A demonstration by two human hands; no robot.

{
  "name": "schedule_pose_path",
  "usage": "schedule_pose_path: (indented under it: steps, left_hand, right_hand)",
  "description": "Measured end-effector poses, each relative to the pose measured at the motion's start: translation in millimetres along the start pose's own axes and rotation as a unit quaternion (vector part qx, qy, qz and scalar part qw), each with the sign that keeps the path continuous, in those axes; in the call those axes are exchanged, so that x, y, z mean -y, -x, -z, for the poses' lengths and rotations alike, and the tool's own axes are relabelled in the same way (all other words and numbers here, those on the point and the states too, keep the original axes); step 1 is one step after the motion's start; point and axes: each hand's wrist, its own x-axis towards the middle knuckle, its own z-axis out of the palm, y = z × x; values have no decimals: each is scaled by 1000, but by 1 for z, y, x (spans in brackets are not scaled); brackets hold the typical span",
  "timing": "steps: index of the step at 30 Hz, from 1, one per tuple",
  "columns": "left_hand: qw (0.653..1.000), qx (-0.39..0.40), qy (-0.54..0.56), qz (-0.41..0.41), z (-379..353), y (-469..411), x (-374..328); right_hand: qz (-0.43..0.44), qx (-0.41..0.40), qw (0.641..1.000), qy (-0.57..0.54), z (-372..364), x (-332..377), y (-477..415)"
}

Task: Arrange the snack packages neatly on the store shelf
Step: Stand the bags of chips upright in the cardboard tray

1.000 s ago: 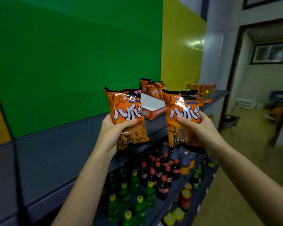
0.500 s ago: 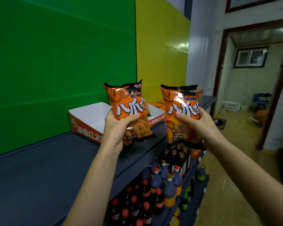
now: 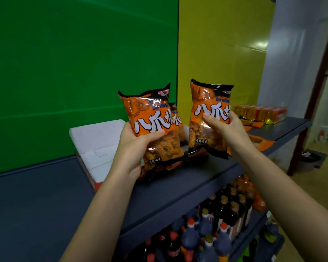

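Dim indoor light, a soft glare patch on the yellow wall (image 3: 261,44), slight overall blur, wide-angle bending at edges.

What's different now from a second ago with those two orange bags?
The left hand has carried the left bag in over the top shelf and down by the white box; the right hand has brought the right bag in alongside. Nothing let go: each hand grips its bag as before.
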Motion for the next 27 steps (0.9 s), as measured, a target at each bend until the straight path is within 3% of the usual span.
schedule_pose_path:
  steps: [6, 12, 19, 23, 25, 27]
  left_hand:
    - [995, -81, -13, -51, -39, -41, 6]
    - [985, -116, -97, -83, -71, -83, 30]
    - [963, -87, -255, 1, -62, -106, 61]
    - [914, -104, -393, 9, -50, -105, 67]
    - [873, -151, -464, -19, -49, -103, 66]
    - [857, -172, -485, -22, -47, -101, 64]
  right_hand:
    - [64, 21, 997, -37, 13, -8, -64]
    - [79, 50, 993, -77, 26, -12, -114]
    - [28, 138, 986, -86, 10, -41, -138]
    - [8, 217, 974, -69, -3, -52, -134]
    - [19, 242, 970, 2, -8, -60, -132]
    - [52, 252, 960, 108, -12, -68, -131]
